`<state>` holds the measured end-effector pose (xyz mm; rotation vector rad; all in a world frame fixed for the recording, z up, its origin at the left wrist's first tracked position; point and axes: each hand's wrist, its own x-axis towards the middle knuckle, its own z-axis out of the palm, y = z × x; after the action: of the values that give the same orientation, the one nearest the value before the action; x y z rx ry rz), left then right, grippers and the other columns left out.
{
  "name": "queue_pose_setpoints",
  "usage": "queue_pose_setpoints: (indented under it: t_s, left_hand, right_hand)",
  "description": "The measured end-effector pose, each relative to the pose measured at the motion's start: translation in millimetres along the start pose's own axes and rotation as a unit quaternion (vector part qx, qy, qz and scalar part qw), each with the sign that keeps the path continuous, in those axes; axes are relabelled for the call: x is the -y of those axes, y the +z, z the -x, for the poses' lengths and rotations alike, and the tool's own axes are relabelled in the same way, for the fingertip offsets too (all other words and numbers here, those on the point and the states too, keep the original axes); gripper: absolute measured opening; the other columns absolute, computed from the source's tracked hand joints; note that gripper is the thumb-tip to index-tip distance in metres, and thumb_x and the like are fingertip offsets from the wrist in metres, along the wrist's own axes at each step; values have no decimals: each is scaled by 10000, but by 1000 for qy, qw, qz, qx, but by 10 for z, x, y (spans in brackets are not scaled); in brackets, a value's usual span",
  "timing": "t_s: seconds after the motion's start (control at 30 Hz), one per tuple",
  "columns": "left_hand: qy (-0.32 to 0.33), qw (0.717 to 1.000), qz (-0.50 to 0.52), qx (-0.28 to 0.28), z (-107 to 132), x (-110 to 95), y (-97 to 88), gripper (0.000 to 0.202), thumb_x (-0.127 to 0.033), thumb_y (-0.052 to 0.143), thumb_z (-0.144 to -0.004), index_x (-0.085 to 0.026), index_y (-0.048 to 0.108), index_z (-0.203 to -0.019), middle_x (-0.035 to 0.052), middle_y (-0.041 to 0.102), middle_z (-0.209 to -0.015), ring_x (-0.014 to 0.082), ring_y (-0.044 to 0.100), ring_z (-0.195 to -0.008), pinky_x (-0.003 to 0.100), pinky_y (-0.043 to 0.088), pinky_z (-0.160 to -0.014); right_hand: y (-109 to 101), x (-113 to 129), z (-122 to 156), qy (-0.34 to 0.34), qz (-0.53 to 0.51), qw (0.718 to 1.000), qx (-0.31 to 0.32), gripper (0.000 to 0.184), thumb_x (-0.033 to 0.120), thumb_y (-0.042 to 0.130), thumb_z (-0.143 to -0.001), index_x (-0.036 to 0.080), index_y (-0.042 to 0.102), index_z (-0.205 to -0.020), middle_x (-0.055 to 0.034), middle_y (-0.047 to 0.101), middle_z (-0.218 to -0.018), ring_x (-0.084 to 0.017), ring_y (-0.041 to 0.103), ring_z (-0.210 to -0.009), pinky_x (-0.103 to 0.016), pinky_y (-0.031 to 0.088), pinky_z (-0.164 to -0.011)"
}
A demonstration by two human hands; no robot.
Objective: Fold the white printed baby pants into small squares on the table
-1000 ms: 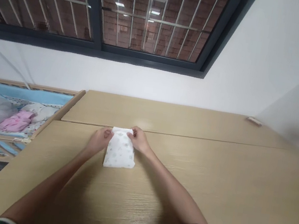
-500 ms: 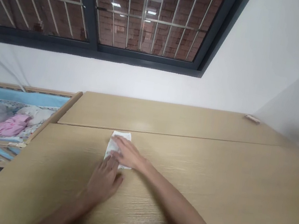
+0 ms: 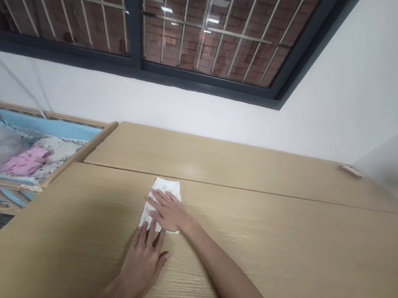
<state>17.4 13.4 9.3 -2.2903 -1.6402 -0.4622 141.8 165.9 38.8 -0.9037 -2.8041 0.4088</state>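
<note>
While your right hand (image 3: 170, 212) lies across the white patterned cloth (image 3: 167, 185) — fingers apart — your left hand (image 3: 141, 264), fingers also apart, meets its near edge.

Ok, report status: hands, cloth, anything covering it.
Right hand spread on cloth. Left hand at its near edge. Cloth on table, partly covered by right hand.

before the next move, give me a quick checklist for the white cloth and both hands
1. White cloth lying on the table: ok.
2. Right hand laid over the cloth, fingers spread: ok.
3. Left hand at the cloth's near edge: ok.
4. Cloth apart from the crib: ok.
5. Cloth's whole upper face visible: not ok, the right hand covers much of it.
6. Underside free of creases: cannot tell, hidden.
</note>
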Motion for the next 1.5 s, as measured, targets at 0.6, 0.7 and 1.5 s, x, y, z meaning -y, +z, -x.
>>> queue_pose_setpoints:
  t_s: [0.6, 0.7, 1.5]
  left_hand:
    - [15, 1000, 22, -13, 26, 65, 93, 560, -415, 554, -946, -147, 519, -1437, 235, 419, -1529, 432, 453, -1358, 555, 447, -1055]
    - [18, 999, 24, -17, 36, 59, 100, 561, -419, 549, -948, -140, 518, -1434, 242, 424, -1522, 439, 459, -1350, 562, 449, -1050]
    - [117, 966, 228, 20, -315, 907, 246, 275, -99, 377, -994, -199, 623, -1062, 74, 697, -1105, 209, 683, -1007, 373, 574, -870]
  right_hand:
    - [80, -307, -119, 7, 27, 993, -111, 540, 430, 406, -1045, 156, 441, -1509, -110, 315, -1623, -231, 256, -1520, -444, 238, -1239]
    - [119, -329, -119, 0, 19, 987, -161, 405, 308, 470, -1008, 136, 588, -1356, -134, 487, -1520, -235, 390, -1454, -437, 319, -1202]
    - [71, 128, 774, 23, -67, 988, -136, 479, 363, 674, -880, 180, 581, -1312, -161, 502, -1472, -307, 439, -1388, -474, 396, -1117]
